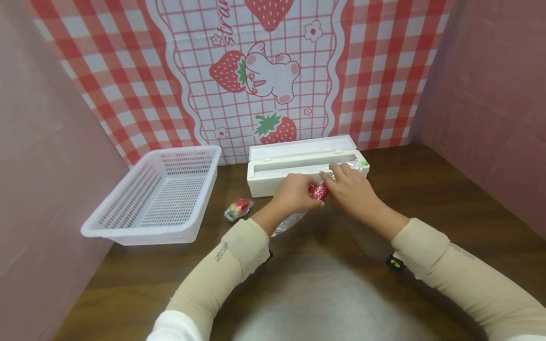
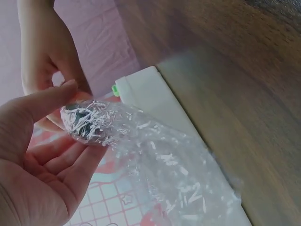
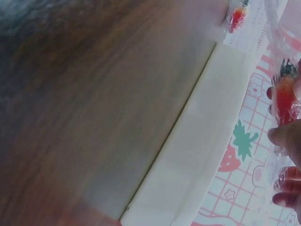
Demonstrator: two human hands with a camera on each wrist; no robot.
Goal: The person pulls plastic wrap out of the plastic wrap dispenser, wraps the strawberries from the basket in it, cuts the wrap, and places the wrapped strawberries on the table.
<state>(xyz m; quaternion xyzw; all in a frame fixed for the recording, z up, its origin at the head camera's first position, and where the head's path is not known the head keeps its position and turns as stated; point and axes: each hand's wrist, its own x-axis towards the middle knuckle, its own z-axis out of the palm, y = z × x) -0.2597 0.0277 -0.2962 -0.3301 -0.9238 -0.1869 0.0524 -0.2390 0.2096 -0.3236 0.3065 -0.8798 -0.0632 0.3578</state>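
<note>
A red strawberry [image 1: 318,191] with green leaves is wrapped in crinkled clear plastic film [image 2: 174,165]. My left hand [image 1: 296,192] holds it between thumb and fingers; a loose tail of film trails from its leafy end. My right hand [image 1: 354,192] pinches the film at the strawberry's other end, its fingertips partly hidden. Just behind both hands stands a long white cling film dispenser [image 1: 266,187] with its lid raised and a green slider [image 1: 363,164] at its right end. A second wrapped strawberry [image 1: 239,209] lies on the table, left of my left hand.
A white perforated plastic basket [image 1: 194,222] stands on the wooden table [image 1: 405,184] at the left. Behind the dispenser hangs a red checked strawberry-print cloth [image 1: 379,80]. Pink curtains [image 1: 490,94] close off both sides.
</note>
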